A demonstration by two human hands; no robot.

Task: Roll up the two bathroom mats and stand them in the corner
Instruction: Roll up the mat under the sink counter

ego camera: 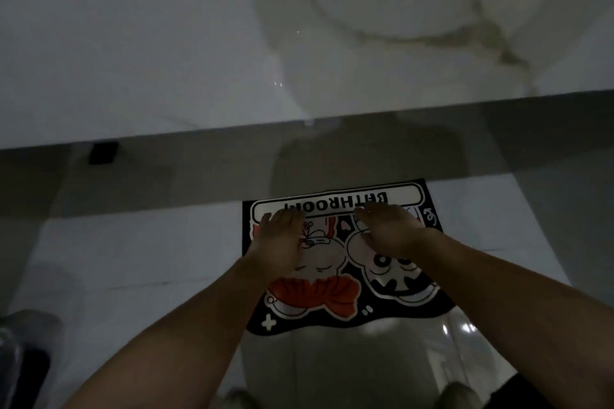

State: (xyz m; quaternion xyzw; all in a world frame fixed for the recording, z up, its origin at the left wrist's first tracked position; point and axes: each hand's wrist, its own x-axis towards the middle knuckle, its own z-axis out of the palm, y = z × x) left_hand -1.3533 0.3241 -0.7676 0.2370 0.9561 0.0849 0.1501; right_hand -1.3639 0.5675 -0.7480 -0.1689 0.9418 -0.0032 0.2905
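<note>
1. On the floor [133, 259], centre of view: bathroom mat [309, 292], black with a cartoon print, lying flat and unrolled, far edge towards the wall [166, 43] at 12 o'clock.
2. Left hand [282, 239]: over the mat at 10 o'clock, fingers straight, gripping nothing.
3. Right hand [388, 229]: over the mat at 1 o'clock, fingers straight, gripping nothing; contact unclear.

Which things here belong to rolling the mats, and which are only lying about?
Job: bathroom mat; left hand; right hand.
Lying about: small black object at the wall's foot; dark grey thing at the lower left edge.
</note>
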